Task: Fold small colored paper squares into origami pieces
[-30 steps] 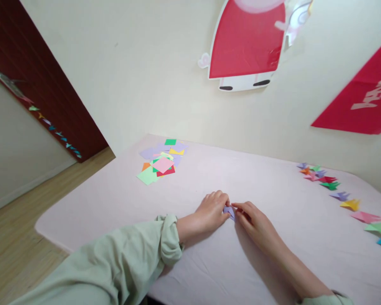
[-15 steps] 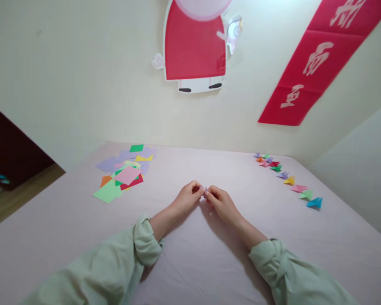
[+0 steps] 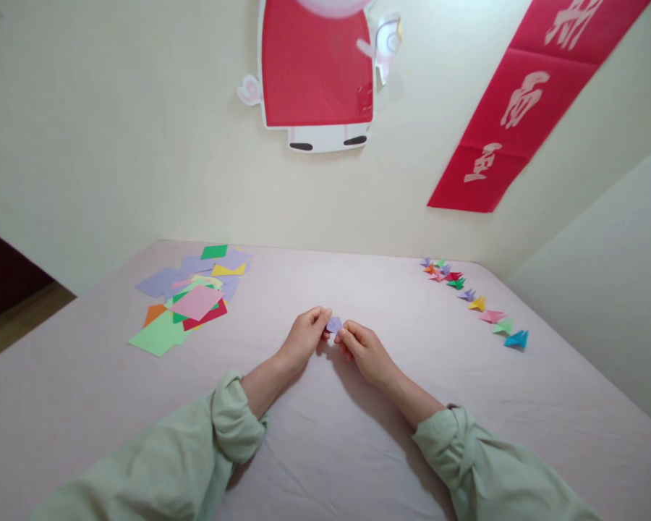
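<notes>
Pinching, as seen from where I stand: one small folded lilac paper (image 3: 333, 325), held between two hands over the table (image 3: 315, 456). Left grip (image 3: 302, 339): thumb and fingers closed on the paper's left side. Right grip (image 3: 367, 350): closed on its right side, the two grips near each other, the paper's middle showing between. Both forearms in rolled pale green sleeves (image 3: 239, 420). Left of the grips, well apart: a loose, overlapping heap of flat paper (image 3: 192, 297), comprising a pink sheet (image 3: 200, 305) on top, a light green sheet (image 3: 159, 335) at the near edge, a red sheet (image 3: 213, 315), lilac sheets (image 3: 158, 283), and a green sheet (image 3: 214, 252) at the far edge. Right of the grips, well apart: a slanting row of folded paper figures (image 3: 478, 304), a blue one (image 3: 517, 339) at its near end, the far ones crowded closer together. Beyond the grips, on the wall (image 3: 141, 166): one red-bodied cut-out (image 3: 317, 65); farther right, one red banner (image 3: 513, 134) with pale characters.
</notes>
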A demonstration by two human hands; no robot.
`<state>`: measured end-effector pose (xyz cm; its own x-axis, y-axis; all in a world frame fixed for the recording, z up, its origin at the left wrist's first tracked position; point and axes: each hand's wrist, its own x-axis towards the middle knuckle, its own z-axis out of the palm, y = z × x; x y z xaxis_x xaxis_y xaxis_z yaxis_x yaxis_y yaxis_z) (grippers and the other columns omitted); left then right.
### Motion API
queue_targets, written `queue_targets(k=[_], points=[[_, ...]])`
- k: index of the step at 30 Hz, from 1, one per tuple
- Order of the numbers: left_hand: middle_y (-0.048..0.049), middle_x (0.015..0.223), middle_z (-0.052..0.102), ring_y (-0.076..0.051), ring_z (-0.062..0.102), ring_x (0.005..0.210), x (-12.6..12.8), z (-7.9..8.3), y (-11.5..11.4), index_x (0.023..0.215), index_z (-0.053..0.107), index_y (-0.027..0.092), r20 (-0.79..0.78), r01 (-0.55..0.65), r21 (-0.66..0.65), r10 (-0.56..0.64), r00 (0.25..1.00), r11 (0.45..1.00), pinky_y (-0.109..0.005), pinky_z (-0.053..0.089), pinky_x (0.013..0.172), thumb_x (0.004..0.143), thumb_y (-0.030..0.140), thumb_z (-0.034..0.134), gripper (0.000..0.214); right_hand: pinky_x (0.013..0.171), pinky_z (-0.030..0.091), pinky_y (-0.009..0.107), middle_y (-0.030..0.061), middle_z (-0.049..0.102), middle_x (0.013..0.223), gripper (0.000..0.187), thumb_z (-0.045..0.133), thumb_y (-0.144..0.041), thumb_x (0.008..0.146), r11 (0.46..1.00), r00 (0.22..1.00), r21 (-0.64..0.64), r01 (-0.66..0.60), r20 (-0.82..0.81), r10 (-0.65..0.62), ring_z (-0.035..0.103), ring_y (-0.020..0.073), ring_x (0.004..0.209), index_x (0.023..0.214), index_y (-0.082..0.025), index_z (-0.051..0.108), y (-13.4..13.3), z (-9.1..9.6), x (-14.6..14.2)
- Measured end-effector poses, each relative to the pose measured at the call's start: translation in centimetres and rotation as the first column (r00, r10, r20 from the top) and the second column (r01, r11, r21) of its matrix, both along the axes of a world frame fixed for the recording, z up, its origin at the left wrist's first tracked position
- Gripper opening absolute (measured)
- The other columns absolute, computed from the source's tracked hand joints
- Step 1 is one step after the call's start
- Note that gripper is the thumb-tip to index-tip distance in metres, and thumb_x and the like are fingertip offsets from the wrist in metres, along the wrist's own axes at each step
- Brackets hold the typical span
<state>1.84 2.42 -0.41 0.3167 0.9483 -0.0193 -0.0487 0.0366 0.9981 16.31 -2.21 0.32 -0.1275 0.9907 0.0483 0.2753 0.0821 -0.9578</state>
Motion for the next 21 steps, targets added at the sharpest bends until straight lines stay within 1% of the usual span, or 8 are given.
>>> queue_targets(k=[4,7,9,11,13,16,19,21], points=[[0.0004,0.069,0.059,-0.012,0.054,0.064,-0.1,0.4,-0.5,0.08,0.057,0.016,0.045,0.016,-0.042,-0.015,0.999,0.999,-0.022,0.041,0.061,0.079,0.052,0.061,0.036,0.048,0.033,0.023,-0.0046,0.048,0.056,0.034,0.043,-0.044,0.092,0.996,0.996,0.003,0.087,0.007,-0.087,0.042,0.011,0.048,0.075,-0.019,0.056,-0.2,-0.1,-0.1],[0.0002,0.072,0.06,-0.011,0.055,0.068,-0.2,0.7,-0.8,0.079,0.056,0.016,0.064,0.057,-0.041,-0.054,0.996,0.998,-0.022,0.043,0.065,0.077,0.043,0.066,0.03,0.049,0.034,0.024,-0.0044,0.048,0.054,0.038,0.04,-0.046,0.094,0.996,0.996,0.008,0.09,0.021,-0.09,0.042,0.0114,0.048,0.071,-0.019,0.055,-0.3,-0.1,-0.1],[0.0,0.072,0.06,-0.011,0.054,0.067,-0.3,0.8,-0.9,0.078,0.057,0.015,0.067,0.041,-0.038,-0.039,0.997,0.998,-0.022,0.043,0.065,0.078,0.042,0.065,0.028,0.051,0.035,0.024,-0.0047,0.047,0.053,0.038,0.038,-0.044,0.095,0.995,0.994,0.024,0.096,0.053,-0.097,0.044,0.012,0.049,0.071,-0.02,0.054,-0.4,0.0,0.0],[0.0002,0.073,0.06,-0.01,0.054,0.065,-0.4,0.8,-1.0,0.079,0.058,0.015,0.053,-0.004,-0.049,0.006,0.999,0.999,-0.021,0.042,0.062,0.078,0.042,0.064,0.028,0.054,0.038,0.025,-0.004,0.05,0.058,0.029,0.04,-0.039,0.095,0.985,0.984,0.092,0.148,0.087,-0.156,0.046,0.0127,0.052,0.079,-0.02,0.054,-0.5,0.1,0.2],[0.0004,0.073,0.059,-0.01,0.053,0.064,-0.3,0.8,-1.1,0.08,0.058,0.015,0.031,-0.034,-0.055,0.036,0.999,0.998,-0.02,0.042,0.058,0.078,0.042,0.063,0.027,0.058,0.042,0.026,-0.0004,0.058,0.076,0.016,0.045,-0.032,0.092,0.957,0.968,0.211,0.197,0.112,-0.224,0.05,0.0128,0.058,0.094,-0.02,0.056,-0.7,0.3,0.3],[0.0018,0.067,0.056,-0.009,0.052,0.061,-0.2,0.6,-1.1,0.079,0.058,0.015,-0.007,-0.026,-0.026,0.026,1.0,0.999,-0.019,0.04,0.054,0.08,0.04,0.061,0.025,0.063,0.045,0.027,0.0058,0.057,0.102,0.025,0.046,-0.021,0.09,0.923,0.961,0.355,0.151,0.168,-0.221,0.052,0.0126,0.066,0.112,-0.021,0.057,-0.9,0.7,0.5],[0.0033,0.062,0.054,-0.009,0.051,0.056,-0.2,0.4,-1.1,0.08,0.058,0.015,-0.026,-0.002,-0.005,0.002,1.0,1.0,-0.019,0.04,0.052,0.08,0.035,0.06,0.02,0.064,0.046,0.027,0.0065,0.054,0.103,0.027,0.045,-0.018,0.091,0.92,0.962,0.384,0.076,0.215,-0.169,0.053,0.0137,0.072,0.111,-0.023,0.061,-0.9,0.7,0.5],[0.0028,0.062,0.055,-0.01,0.052,0.056,-0.3,0.3,-1.0,0.081,0.058,0.015,-0.012,0.015,-0.024,-0.016,1.0,1.0,-0.02,0.041,0.051,0.079,0.035,0.06,0.02,0.065,0.046,0.027,0.0063,0.053,0.102,0.024,0.046,-0.018,0.091,0.922,0.963,0.382,0.063,0.219,-0.157,0.054,0.0141,0.074,0.107,-0.023,0.062,-0.9,0.6,0.5]])
